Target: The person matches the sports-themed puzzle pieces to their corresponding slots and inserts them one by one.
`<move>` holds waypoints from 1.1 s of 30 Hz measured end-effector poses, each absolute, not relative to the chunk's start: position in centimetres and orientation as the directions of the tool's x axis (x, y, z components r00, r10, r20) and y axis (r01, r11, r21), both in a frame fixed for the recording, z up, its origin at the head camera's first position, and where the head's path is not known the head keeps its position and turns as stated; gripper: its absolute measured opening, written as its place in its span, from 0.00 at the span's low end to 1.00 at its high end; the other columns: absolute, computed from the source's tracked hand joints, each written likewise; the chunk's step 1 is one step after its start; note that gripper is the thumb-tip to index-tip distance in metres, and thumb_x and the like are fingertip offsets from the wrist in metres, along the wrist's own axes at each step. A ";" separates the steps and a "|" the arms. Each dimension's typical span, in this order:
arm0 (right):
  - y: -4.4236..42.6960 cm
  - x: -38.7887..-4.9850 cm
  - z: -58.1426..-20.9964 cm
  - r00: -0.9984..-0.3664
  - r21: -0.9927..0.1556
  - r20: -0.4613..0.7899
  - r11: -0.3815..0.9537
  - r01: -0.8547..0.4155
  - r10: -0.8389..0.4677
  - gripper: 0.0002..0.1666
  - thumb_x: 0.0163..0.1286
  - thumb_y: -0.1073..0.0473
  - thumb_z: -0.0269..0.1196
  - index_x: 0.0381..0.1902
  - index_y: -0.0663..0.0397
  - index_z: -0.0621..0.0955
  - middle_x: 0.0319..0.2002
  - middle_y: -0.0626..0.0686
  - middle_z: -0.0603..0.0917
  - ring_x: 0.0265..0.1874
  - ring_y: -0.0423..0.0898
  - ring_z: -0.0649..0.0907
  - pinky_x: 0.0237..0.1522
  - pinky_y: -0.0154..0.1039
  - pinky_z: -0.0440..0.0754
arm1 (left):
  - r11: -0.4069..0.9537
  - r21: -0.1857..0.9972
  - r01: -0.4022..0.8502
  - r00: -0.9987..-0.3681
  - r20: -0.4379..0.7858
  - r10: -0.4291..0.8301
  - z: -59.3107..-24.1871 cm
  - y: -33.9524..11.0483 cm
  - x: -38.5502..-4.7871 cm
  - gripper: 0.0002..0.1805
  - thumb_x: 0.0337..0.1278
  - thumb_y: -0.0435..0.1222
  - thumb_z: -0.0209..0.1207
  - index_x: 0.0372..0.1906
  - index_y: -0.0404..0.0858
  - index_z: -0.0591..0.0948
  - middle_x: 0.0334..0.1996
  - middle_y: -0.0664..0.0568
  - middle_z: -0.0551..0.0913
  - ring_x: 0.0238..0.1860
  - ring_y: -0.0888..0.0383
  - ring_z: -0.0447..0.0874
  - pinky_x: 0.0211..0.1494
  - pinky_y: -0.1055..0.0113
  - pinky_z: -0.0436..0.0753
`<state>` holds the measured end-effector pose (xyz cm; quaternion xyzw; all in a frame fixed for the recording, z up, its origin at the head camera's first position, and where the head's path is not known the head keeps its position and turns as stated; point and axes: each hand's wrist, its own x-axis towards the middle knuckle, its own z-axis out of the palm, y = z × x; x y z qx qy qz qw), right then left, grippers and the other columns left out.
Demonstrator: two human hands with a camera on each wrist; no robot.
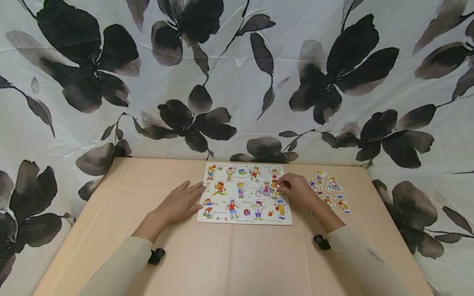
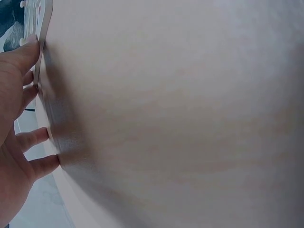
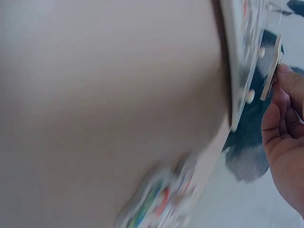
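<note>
A white wooden puzzle board (image 1: 231,191) with colourful sports figures lies at the far side of the table. My left hand (image 1: 182,200) rests against its left edge, fingers spread; thumb and some fingertips touch the board's side in the left wrist view. With thumb and fingertips, my right hand (image 1: 300,190) pinches a thin wooden puzzle piece (image 3: 271,69) over the board's right side. In the right wrist view, that piece is tilted on edge, apart from the board. The fingers partly hide it in the head view. Small pale knobs (image 3: 250,96) stick up from the board.
Several loose figure pieces lie right of the board, among them a cyclist piece (image 1: 334,184) and another figure piece (image 1: 342,204); the right forearm covers part of this group. Behind the tan table (image 1: 259,259) hangs a white cloth (image 1: 244,82) with dark flowers.
</note>
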<state>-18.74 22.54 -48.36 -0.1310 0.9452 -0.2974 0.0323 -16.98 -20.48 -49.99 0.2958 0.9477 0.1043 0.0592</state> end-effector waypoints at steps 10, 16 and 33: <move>17.0 -19.5 -48.1 -0.950 -0.570 0.008 0.779 -0.260 -0.311 0.06 0.70 0.57 0.70 0.40 0.53 0.86 0.32 0.47 0.81 0.33 0.42 0.77 0.35 0.33 0.77 | 0.804 0.219 0.553 -0.819 -0.036 0.573 -50.2 -20.5 -16.7 0.37 0.73 0.52 0.59 0.78 0.40 0.67 0.79 0.47 0.65 0.77 0.30 0.60 0.79 0.37 0.63; 14.0 -19.8 -48.4 -0.937 -0.562 0.005 0.774 -0.291 -0.348 0.06 0.71 0.57 0.70 0.40 0.52 0.85 0.33 0.46 0.82 0.32 0.39 0.78 0.35 0.33 0.79 | 0.789 0.217 0.575 -0.806 -0.017 0.592 -50.1 -20.3 -16.7 0.37 0.72 0.51 0.59 0.78 0.38 0.68 0.78 0.45 0.66 0.76 0.29 0.62 0.78 0.37 0.64; 6.2 -21.4 -49.5 -0.908 -0.559 -0.011 0.756 -0.341 -0.418 0.06 0.72 0.57 0.69 0.35 0.51 0.85 0.28 0.45 0.81 0.28 0.38 0.76 0.31 0.30 0.75 | 0.799 0.230 0.556 -0.817 -0.026 0.576 -49.9 -20.2 -16.3 0.36 0.72 0.51 0.60 0.77 0.39 0.68 0.79 0.45 0.66 0.76 0.29 0.62 0.78 0.36 0.64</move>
